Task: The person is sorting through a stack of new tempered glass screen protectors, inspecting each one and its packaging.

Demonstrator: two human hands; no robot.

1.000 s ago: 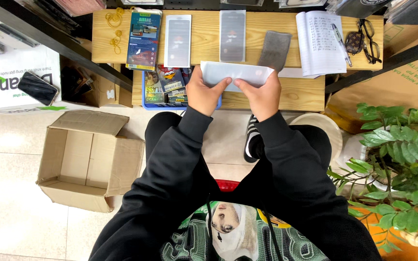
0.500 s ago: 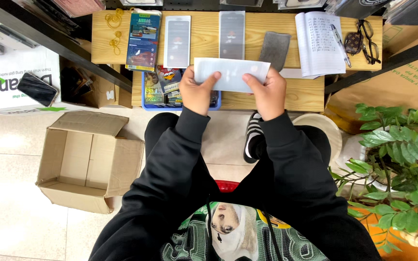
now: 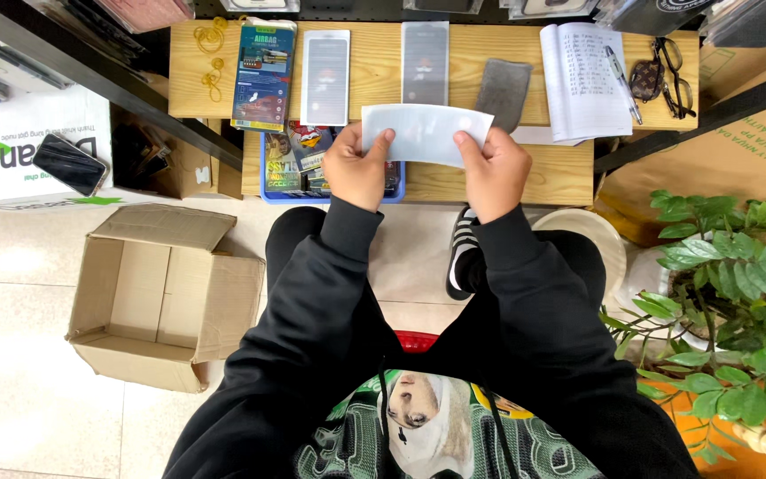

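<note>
Far left, an open cardboard box (image 3: 157, 297) sits on the floor, flaps spread. Over the wooden bench (image 3: 489, 182), the left hand (image 3: 356, 167) pinches one end of a pale rectangular sheet (image 3: 425, 134), thumb on top, fingers curled beneath. The right hand (image 3: 492, 167) pinches the other end the same way, so the sheet stays flat and taut above the bench; possibly a screen protector, too washed out to say. Further right lie an open notebook (image 3: 578, 80), then glasses (image 3: 671, 80).
</note>
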